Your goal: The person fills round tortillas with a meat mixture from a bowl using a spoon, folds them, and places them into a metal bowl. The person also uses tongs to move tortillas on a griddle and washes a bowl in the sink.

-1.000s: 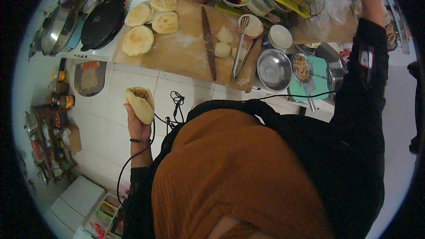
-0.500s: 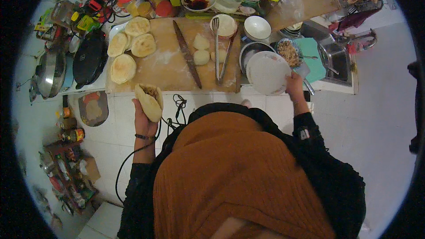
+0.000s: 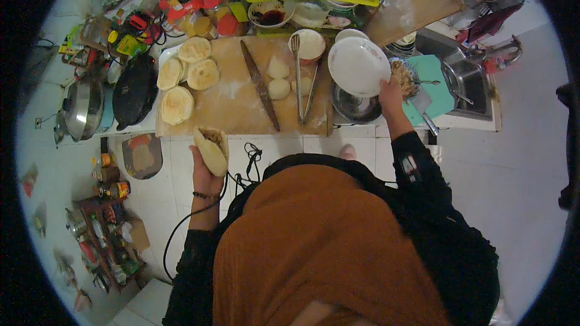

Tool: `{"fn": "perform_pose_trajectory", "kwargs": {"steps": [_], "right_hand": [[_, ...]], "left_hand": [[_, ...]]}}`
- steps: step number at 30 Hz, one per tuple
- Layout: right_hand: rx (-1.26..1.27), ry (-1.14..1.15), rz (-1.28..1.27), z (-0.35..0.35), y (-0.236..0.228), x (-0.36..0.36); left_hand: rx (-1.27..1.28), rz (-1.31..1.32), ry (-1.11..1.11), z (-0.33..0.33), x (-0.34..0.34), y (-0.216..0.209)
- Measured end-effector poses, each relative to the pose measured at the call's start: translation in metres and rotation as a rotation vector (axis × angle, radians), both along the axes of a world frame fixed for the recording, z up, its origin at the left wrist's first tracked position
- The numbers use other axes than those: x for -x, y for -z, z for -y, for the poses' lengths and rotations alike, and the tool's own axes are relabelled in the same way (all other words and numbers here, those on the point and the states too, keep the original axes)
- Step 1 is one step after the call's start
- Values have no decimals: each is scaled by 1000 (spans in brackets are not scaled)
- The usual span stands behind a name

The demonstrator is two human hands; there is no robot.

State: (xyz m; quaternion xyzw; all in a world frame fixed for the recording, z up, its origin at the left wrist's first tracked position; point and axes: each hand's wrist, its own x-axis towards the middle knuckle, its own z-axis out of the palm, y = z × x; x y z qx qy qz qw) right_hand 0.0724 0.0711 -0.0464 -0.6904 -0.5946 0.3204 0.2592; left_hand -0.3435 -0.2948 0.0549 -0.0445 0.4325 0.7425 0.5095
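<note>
My left hand [image 3: 206, 175] is wrapped round a split flatbread [image 3: 212, 152] with a brown filling showing in its opening, held just off the counter's front edge. My right hand [image 3: 391, 101] grips the rim of a white plate [image 3: 360, 65]. The plate hovers at the right of the board, over part of a white bowl [image 3: 351, 34] and the far edge of a metal bowl [image 3: 355, 107]. Close beside my right hand stands a patterned bowl [image 3: 406, 75] of chopped filling with a spoon in it.
On the floury wooden board [image 3: 223, 108] lie a rolling pin [image 3: 260, 84], tongs [image 3: 297, 81] and dough pieces [image 3: 279, 89]. Several baked flatbreads [image 3: 177, 105] sit at its left, near a black pan [image 3: 134, 92]. A cleaver [image 3: 424, 111], green board [image 3: 438, 87] and sink [image 3: 468, 75] are rightward.
My right hand has carried the plate away from me, uncovering most of the metal bowl and covering part of the white bowl. The left hand keeps its flatbread. The whole view has shifted slightly.
</note>
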Motion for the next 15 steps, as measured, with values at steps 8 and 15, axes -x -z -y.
{"fn": "perform_pose_trajectory", "kwargs": {"steps": [8, 15], "right_hand": [[-122, -123, -143, -99, 54, 28], [68, -123, -377, -109, 58, 38]], "left_hand": [[131, 15, -44, 33, 2, 5], [52, -16, 25, 23, -3, 2]]}}
